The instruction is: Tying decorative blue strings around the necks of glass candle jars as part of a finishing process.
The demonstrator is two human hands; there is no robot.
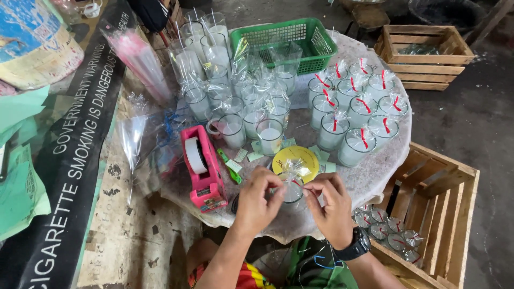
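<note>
A glass candle in clear plastic wrap (293,188) sits at the near edge of the round table (375,176). My left hand (257,200) and my right hand (332,206), which wears a black wristwatch, both pinch the gathered wrap at the candle's top, where a bit of red tie shows. Just behind the candle lies a yellow round lid (296,159). Small green paper labels (251,155) are scattered near it.
A pink tape dispenser (202,167) stands left of my hands. Several wrapped candles with red ties (357,104) fill the table's right, untied ones (241,101) the middle. A green basket (286,40) sits behind. A wooden crate (433,214) at right holds finished candles; another crate (425,56) lies farther back.
</note>
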